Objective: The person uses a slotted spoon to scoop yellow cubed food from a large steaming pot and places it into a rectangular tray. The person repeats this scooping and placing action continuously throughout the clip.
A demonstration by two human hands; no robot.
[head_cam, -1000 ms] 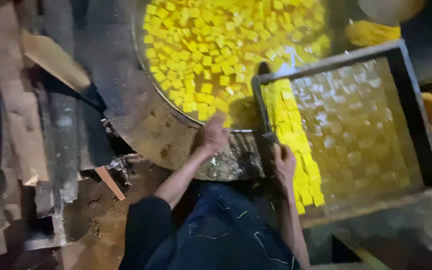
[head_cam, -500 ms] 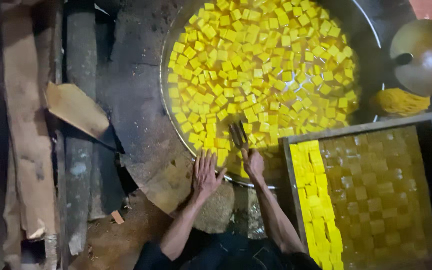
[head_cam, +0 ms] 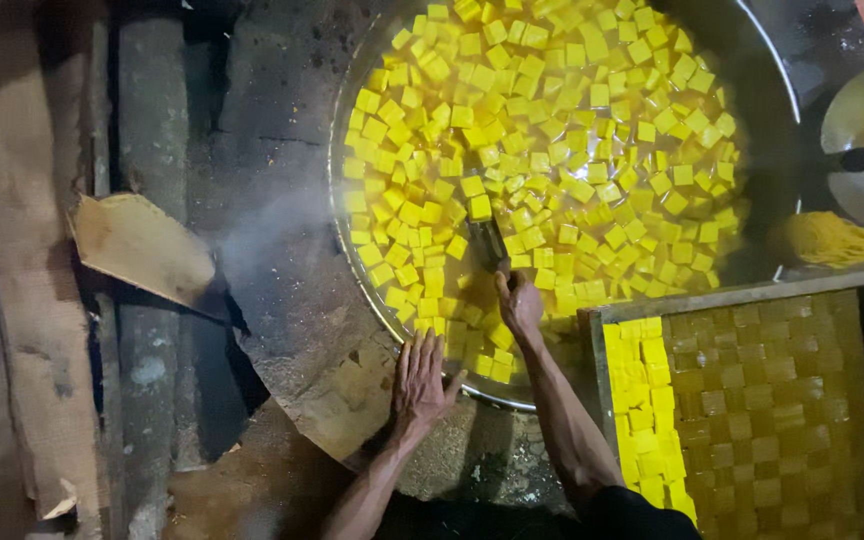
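Head view: bright yellow tofu cubes [head_cam: 552, 170] float packed in a wide metal pan [head_cam: 352, 270]. Right hand [head_cam: 520, 305], grip closed on a dark utensil [head_cam: 489, 243], reaches over the near rim. Left hand [head_cam: 420, 380] lies open, flat on the rough stone ledge [head_cam: 282, 250]. Wooden tray [head_cam: 742, 292] of cubes abuts the pan's right edge.

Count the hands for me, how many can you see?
2. The left hand presses flat by the big pan's rim; the right hand grips a utensil among yellow cubes.
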